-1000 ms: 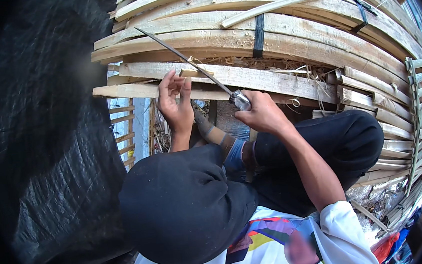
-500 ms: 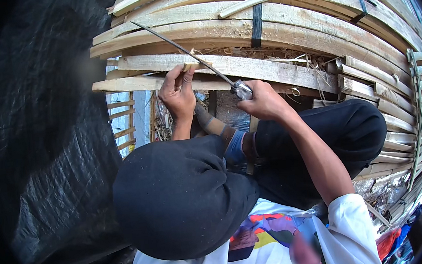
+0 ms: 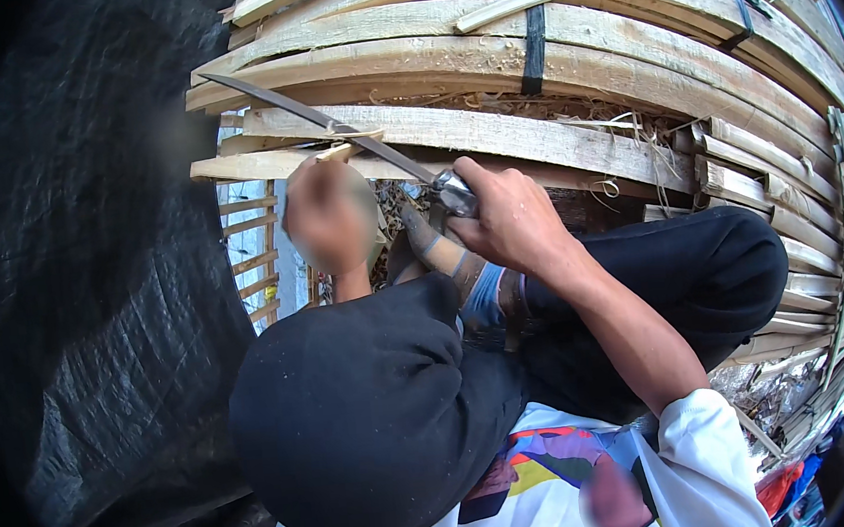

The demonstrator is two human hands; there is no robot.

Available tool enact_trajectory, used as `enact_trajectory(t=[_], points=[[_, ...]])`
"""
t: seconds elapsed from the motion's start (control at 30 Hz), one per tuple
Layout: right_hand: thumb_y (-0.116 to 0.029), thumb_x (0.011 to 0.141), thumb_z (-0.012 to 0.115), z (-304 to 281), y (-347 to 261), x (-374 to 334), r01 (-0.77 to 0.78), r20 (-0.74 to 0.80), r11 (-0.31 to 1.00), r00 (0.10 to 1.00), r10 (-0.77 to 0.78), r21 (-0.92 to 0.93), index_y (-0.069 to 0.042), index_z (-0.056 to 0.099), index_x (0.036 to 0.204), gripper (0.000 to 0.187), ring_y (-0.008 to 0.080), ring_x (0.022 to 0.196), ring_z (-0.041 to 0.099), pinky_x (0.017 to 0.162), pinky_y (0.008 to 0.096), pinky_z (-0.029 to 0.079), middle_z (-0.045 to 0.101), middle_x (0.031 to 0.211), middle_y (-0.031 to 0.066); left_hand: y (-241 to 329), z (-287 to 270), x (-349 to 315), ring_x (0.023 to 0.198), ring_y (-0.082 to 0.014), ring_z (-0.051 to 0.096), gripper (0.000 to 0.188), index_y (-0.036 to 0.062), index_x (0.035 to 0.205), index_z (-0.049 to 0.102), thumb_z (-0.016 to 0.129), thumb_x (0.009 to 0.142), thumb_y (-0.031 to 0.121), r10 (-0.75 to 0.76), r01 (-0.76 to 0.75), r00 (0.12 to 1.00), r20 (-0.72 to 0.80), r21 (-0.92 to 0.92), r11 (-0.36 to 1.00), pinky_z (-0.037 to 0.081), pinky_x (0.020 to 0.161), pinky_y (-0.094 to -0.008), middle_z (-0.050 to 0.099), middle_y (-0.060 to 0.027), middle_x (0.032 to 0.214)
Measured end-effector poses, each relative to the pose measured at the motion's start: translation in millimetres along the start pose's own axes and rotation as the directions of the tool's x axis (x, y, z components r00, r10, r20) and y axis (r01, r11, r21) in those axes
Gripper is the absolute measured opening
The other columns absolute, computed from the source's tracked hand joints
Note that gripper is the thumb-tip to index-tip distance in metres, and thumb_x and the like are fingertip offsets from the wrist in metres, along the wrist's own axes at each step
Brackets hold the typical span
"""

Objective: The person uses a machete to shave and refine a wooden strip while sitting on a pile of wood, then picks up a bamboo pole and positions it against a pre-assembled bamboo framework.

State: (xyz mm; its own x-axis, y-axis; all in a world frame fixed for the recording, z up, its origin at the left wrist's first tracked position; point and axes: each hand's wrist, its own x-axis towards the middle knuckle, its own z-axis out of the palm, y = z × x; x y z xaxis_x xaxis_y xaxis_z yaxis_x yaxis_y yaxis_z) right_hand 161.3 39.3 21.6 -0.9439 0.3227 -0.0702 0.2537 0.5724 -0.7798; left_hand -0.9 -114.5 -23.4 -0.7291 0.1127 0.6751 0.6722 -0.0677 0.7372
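Observation:
My right hand [image 3: 509, 206] is closed round the grey handle of a long knife [image 3: 300, 108]. Its blade slants up and left across the wooden slats, its pointed tip over their left ends. Close below the blade, my left hand [image 3: 330, 214] holds a small pale piece of wood [image 3: 337, 152], of which only the top end shows. A blurred patch covers most of the left hand's fingers. A thin curled shaving [image 3: 355, 134] lies against the blade near the wood piece.
Long wooden slats [image 3: 470, 129] run left to right in front of me, some with black bands [image 3: 533, 51]. Split bamboo pieces [image 3: 777, 192] lie at the right. Shavings [image 3: 519, 104] fill gaps between slats. A black tarp [image 3: 123, 290] hangs at the left. My bent legs [image 3: 355, 410] are below.
The knife has moved left and toward me, and its blade now shows its broad flat side. My right hand has shifted left with it. My left hand has moved slightly left and down.

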Motion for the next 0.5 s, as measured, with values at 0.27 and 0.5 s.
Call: enact_trajectory(t=[0.27,0.5], points=[[-0.016,0.074,0.067,22.6,33.1,5.9,-0.166,0.018,0.984,0.986,0.167,-0.059,-0.003,0.06,0.107,0.037,0.0459,0.084,0.066,0.078,0.0538,0.053,0.068,0.084,0.0274,-33.4,2.6,-12.3,0.082,-0.0153,0.068,0.022,-0.0032,0.105,0.065,0.074,0.089,0.009,-0.03,0.026,0.999,0.037,0.094,0.995,0.056,0.073,-0.0285,0.071,-0.0107,0.093],[-0.02,0.075,0.07,17.6,44.9,0.7,-0.166,0.02,0.983,0.986,0.165,0.073,-0.002,0.06,0.106,0.037,0.0457,0.084,0.066,0.076,0.0517,0.052,0.067,0.084,0.0272,1.9,3.5,10.4,0.093,-0.0166,0.066,0.024,0.0001,0.109,0.057,0.067,0.096,0.018,-0.308,0.265,0.934,-0.182,-0.228,0.937,0.063,0.077,-0.0354,0.065,-0.0094,0.105]])
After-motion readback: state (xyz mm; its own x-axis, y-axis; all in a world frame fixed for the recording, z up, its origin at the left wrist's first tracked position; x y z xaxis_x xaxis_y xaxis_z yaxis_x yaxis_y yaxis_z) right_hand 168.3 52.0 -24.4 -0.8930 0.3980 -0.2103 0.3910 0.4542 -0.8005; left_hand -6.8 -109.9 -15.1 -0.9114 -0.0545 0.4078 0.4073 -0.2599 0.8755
